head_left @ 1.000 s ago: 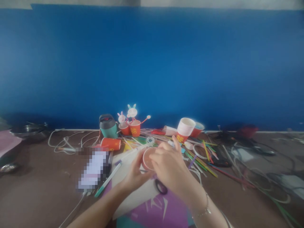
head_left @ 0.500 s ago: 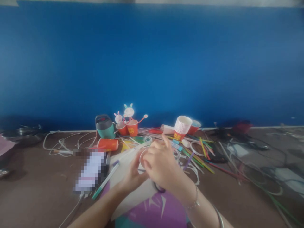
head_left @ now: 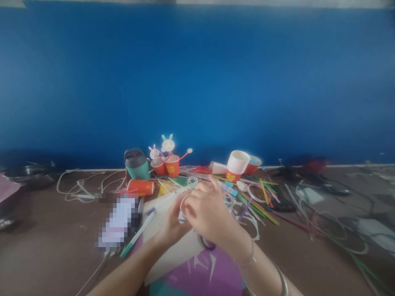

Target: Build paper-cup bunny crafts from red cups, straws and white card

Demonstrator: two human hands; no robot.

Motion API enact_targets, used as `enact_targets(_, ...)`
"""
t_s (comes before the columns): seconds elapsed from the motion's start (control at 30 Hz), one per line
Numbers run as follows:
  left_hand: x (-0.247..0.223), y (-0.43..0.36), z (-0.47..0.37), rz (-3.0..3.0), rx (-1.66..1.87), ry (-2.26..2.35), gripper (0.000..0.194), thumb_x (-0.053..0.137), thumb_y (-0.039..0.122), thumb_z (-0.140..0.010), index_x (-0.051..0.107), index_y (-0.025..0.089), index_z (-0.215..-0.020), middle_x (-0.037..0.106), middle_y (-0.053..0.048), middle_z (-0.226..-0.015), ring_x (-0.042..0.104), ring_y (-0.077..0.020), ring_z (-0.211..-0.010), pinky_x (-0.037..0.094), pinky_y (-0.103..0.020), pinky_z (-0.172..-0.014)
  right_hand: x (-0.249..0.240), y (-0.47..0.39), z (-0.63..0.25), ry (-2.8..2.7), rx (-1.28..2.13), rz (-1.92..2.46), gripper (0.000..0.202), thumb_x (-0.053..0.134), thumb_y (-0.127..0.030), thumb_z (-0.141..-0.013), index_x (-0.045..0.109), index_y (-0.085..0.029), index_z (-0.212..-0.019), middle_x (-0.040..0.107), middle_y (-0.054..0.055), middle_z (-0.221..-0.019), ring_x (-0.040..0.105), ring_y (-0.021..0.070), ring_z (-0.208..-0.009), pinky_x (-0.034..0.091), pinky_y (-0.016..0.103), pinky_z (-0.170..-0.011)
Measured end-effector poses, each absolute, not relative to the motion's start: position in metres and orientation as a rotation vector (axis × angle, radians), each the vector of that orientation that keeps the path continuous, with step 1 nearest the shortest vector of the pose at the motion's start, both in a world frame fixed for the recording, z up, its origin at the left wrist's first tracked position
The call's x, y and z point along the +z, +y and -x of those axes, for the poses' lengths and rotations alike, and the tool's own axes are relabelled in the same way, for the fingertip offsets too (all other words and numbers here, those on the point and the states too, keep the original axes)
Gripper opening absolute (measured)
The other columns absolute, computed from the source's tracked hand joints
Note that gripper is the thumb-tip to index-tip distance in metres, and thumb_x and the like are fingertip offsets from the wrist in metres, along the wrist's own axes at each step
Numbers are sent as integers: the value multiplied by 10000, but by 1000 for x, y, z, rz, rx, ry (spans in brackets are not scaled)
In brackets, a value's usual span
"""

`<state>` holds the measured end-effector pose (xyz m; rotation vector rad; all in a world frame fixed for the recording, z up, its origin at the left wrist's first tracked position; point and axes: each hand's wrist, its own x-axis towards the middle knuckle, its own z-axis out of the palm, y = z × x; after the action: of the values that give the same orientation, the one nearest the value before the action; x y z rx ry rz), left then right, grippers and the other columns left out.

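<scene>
Drawn slightly toward 9 o'clock since a second ago: right hand (head_left: 210, 207) and cup (head_left: 184, 201) together, with more of the mouth now covered by fingers and knuckles. Hardly altered over the last half second. Suggests, as a judgement, close finger work at the cup, with less of the inside left to see.

Head view, the only one: find the cup near the middle, a little below centre, held in the curled left hand (head_left: 171, 225), thumb toward 6 o'clock. Right hand bent over the mouth from 3 o'clock, fingers bunched, one raised toward 12; cannot tell whether pinching anything, tips being hidden.

Mouth pointing up and back toward the wearer; long axis seemingly running away from there to a hidden base, so cannot tell the exact lean.

Around the cup, on the desk (head_left: 46, 255): pen (head_left: 138, 232) at 8, tipped cup (head_left: 140, 187) between 9 and 10, bunny figures (head_left: 168, 145) at 11, stack (head_left: 237, 162) at 2, purple sheet (head_left: 226, 267) at 5.
</scene>
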<state>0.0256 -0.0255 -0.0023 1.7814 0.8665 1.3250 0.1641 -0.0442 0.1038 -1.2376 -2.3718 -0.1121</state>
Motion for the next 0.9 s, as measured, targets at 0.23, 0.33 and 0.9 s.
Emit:
enact_targets(0.23,1,-24,-28,-1809,1328,878,501,674,235,-751,529,208,-1229,597,-87,-1283,558,-260,-1178,456,-404,-993,103,-39,-165,-2334,44,1168,223,573,-91,-764,616,-204,-577,672,-15,-667,542,168,-788,230,412,-1029)
enact_targets(0.33,2,-24,-28,-1808,1330,863,504,681,235,-744,534,196,-1224,602,-96,-1276,554,-266,-1187,472,-401,-974,101,-39,-164,-2312,51,1172,206,589,-117,-769,611,-199,-581,679,-6,-688,540,172,-785,248,412,-1006)
enact_targets(0.9,-10,-21,-26,-1851,1365,865,532,694,286,-753,530,208,-1253,592,-112,-1298,536,-277,-1224,431,-446,-1034,90,-41,-155,-2218,88,1375,163,578,-110,-710,675,-196,-610,685,38,-647,544,197,-761,285,381,-827)
